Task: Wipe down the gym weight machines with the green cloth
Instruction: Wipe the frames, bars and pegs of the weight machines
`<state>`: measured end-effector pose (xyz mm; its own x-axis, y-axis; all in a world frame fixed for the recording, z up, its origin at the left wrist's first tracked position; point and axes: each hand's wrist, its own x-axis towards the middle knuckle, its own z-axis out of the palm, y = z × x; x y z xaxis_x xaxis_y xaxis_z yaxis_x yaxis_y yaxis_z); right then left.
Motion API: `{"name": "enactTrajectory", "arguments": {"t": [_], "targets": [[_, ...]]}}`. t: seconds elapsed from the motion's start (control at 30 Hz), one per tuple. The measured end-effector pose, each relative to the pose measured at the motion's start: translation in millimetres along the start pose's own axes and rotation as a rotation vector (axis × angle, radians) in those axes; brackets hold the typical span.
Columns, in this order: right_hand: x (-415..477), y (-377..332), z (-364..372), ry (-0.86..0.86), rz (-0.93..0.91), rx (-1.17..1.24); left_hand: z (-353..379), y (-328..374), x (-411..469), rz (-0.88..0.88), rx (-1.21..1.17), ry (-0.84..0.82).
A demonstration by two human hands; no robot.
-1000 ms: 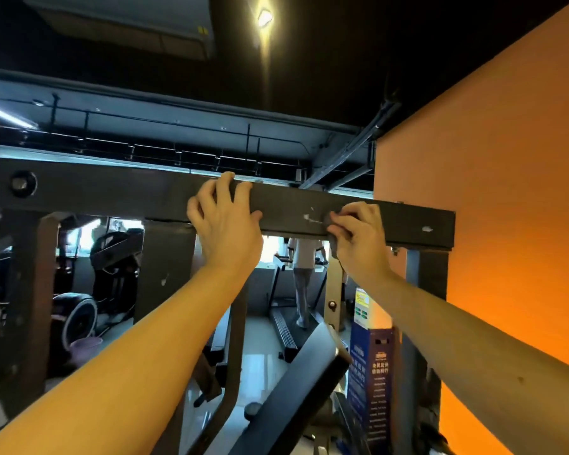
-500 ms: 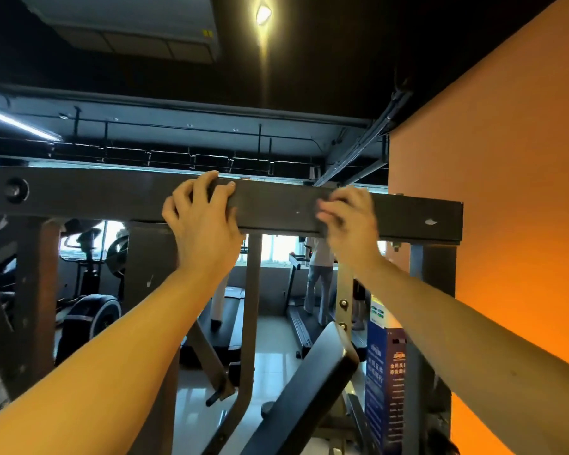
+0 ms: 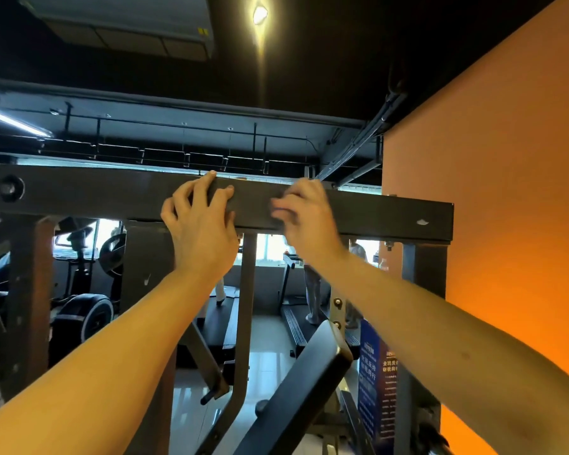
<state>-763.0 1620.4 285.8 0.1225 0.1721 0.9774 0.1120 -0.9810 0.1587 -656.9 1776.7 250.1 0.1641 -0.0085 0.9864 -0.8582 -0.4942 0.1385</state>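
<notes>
Dark horiz. machine crossbeam (image 3: 79, 195), L hand (image 3: 201, 238) flat on front face, R hand (image 3: 309, 221) on it too, blurred.

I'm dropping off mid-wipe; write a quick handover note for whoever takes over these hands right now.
Left hand: open, fingers spread on the front of the machine's top beam, fingertips at its upper edge.
Right hand: on the same beam, just to the right, fingers curled, blurred; a grip cannot be told.
Green cloth: not visible, possibly under the right hand.
Done: nothing the picture proves; a white mark sits near the beam's right end.
Left: check the cloth, then beam and black pad below.
</notes>
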Motion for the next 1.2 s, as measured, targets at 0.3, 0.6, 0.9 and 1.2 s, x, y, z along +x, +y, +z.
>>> {"name": "enactTrajectory", "arguments": {"t": [0.3,0.6,0.9,1.2], "targets": [[-31.3,24.1,-32.7,0.176,0.462,-0.186,-0.4,0.9,0.6,0.014,0.018,-0.018],[-21.7,44.6,-41.3,-0.074,0.068,-0.152,36.1,75.9,0.3,0.025,0.005,-0.026],[-57.3,131.8,-126.4,0.280,0.642,-0.219,72.4,152.2,-1.6,0.095,-0.016,-0.092],[-58.8,117.4,-110.5,0.031,0.232,-0.150,91.6,161.3,0.3,0.128,0.009,-0.015]]}}
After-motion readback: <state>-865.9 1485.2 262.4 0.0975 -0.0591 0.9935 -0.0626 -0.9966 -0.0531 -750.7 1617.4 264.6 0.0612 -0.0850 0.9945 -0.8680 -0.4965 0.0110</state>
